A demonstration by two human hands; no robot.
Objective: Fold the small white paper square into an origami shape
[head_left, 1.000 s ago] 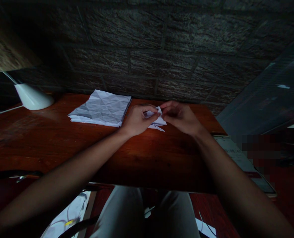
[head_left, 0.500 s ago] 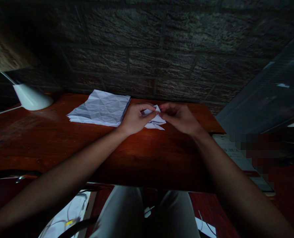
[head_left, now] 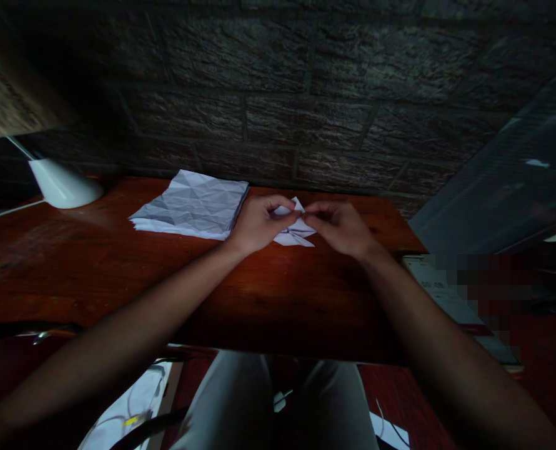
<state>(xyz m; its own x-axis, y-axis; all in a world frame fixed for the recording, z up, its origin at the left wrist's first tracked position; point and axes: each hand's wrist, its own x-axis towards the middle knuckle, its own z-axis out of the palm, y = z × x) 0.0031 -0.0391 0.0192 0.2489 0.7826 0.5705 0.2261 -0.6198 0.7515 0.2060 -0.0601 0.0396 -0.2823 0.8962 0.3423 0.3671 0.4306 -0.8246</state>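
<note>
A small piece of folded white paper (head_left: 295,238) lies on the wooden table, with pointed flaps facing up and toward me. My left hand (head_left: 259,224) pinches it from the left between thumb and fingers. From the right, my right hand (head_left: 338,226) has thumb and forefinger closed on the paper's upper right part. The fingertips of both hands nearly meet and cover the middle of the folds. Just left of my left hand rests a stack of creased white paper sheets (head_left: 193,200).
A lamp with a white base (head_left: 65,184) and woven shade (head_left: 15,94) stands at the left. Behind the wooden table (head_left: 278,294) rises a dark brick wall (head_left: 278,94). A pale panel (head_left: 451,300) sits at the table's right end, partly blurred out by blocks.
My right thumb and forefinger have come in closer to the paper and now pinch it. My left hand keeps its hold. The view has shifted very slightly.
</note>
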